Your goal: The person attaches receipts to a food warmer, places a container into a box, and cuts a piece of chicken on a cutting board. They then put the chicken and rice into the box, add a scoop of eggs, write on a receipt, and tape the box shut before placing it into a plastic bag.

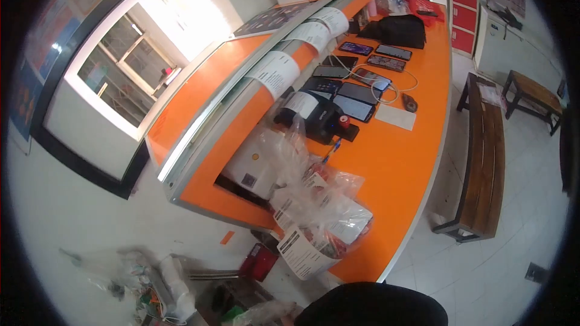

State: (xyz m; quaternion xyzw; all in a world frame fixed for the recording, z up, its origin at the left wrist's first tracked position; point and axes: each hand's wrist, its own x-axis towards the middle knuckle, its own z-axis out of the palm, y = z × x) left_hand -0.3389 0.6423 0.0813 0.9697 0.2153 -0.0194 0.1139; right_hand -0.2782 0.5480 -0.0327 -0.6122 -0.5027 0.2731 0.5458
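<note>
Neither of my hands shows in the head view. On the orange counter (386, 205), clear plastic bags (347, 217) with printed paper slips (302, 252) lie at the near end. Behind them stands a black receipt printer (320, 122) with paper coming out. Several phones lie in rows farther along, among them a phone with a lit screen (354, 108) and a phone (386, 62) nearer the back. A white cable (396, 87) runs over some of them. A computer mouse (409, 103) sits beside a pale card (396, 118). A blue pen (331, 151) lies near the printer.
A black bag (399, 30) and a red plastic bag (426, 11) are at the counter's far end. Printed sheets (275, 72) hang from the shelf edge. A wooden bench (483, 163) stands right. A black rounded shape (371, 305) and bagged rubbish (157, 290) are at the bottom.
</note>
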